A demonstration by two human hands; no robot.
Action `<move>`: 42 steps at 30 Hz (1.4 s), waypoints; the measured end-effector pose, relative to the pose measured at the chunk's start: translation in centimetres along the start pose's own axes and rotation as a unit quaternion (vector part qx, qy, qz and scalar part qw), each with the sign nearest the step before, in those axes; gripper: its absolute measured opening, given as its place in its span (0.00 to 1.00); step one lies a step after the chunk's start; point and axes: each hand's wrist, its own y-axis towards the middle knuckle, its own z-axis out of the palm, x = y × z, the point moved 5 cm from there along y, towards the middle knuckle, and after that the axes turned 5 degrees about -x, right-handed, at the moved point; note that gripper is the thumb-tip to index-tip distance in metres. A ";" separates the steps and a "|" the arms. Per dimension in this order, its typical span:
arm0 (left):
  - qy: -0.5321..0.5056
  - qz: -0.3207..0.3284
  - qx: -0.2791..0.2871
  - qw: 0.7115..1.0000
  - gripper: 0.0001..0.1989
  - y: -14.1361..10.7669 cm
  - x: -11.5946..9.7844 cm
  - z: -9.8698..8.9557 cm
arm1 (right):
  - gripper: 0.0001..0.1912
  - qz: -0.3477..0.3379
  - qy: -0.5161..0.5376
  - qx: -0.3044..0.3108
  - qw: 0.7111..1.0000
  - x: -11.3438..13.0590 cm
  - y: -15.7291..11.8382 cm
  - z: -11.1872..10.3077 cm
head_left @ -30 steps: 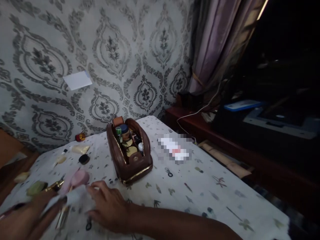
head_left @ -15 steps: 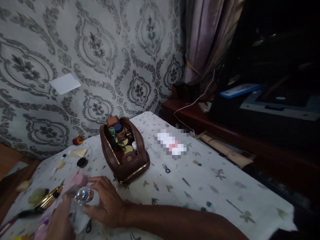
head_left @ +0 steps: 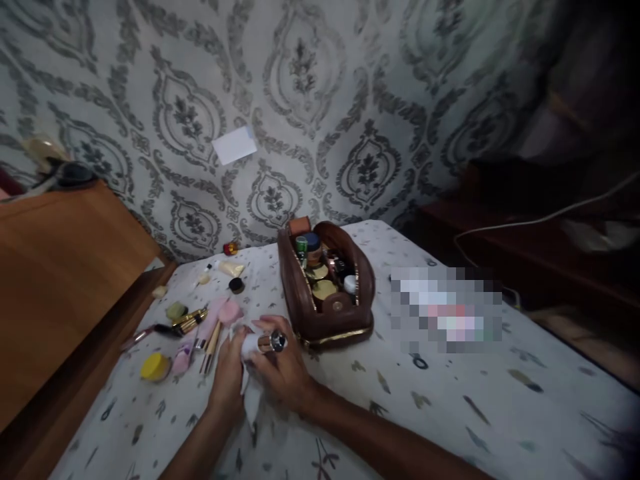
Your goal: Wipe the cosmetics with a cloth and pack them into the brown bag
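Observation:
My right hand [head_left: 285, 367] is wrapped round a white bottle [head_left: 253, 345] whose shiny clear-and-silver cap points right. Pressed against the bottle's other end, my left hand [head_left: 227, 373] grips a white cloth [head_left: 251, 397], which hangs down between the two hands. Just beyond them stands an unzipped brown bag [head_left: 330, 330], filled with jars and small bottles. A pink sponge-like item [head_left: 231, 311] and several brushes [head_left: 211, 347] lie left of my hands.
Left on the patterned cloth are a yellow-lidded jar [head_left: 155, 367], a purple-pink tube [head_left: 183, 357], gold tubes [head_left: 190, 321], a black lid [head_left: 237, 285] and a cream tube [head_left: 231, 268]. A wooden panel [head_left: 70, 267] borders the left; a blurred-out item lies right.
The view has swung left, so the bag appears further right. My left hand has come up against the bottle with the cloth, and both hands are now together.

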 end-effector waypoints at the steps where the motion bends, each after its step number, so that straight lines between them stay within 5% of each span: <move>1: 0.010 0.031 -0.009 0.999 0.17 0.2 -0.2 -0.3 | 0.14 0.009 0.018 -0.004 1.000 0.0 0.0 -0.1; 6: 0.032 0.101 -0.018 0.994 0.15 0.9 0.2 -1.5 | 0.13 0.086 0.112 0.038 0.989 -0.2 -0.1 0.3; 11: 0.048 0.152 0.065 0.985 0.10 1.1 0.0 -1.7 | 0.11 0.102 0.073 0.026 0.992 -0.6 -0.4 0.4; 18: 0.078 0.178 0.075 0.978 0.10 1.6 -0.4 -2.4 | 0.08 0.041 0.014 0.103 0.994 0.1 -0.9 1.2; 24: 0.126 0.251 0.106 0.954 0.09 1.2 -1.2 -2.5 | 0.05 -0.086 -0.045 0.131 0.987 1.2 -1.4 1.7; 34: 0.135 0.180 0.127 0.966 0.05 2.7 -0.4 -2.8 | 0.08 -0.129 -0.064 0.145 0.979 1.9 -1.4 2.0; 42: 0.066 0.010 0.180 0.981 0.17 3.4 1.5 -2.4 | 0.05 -0.114 -0.024 0.117 0.986 2.7 -0.7 1.5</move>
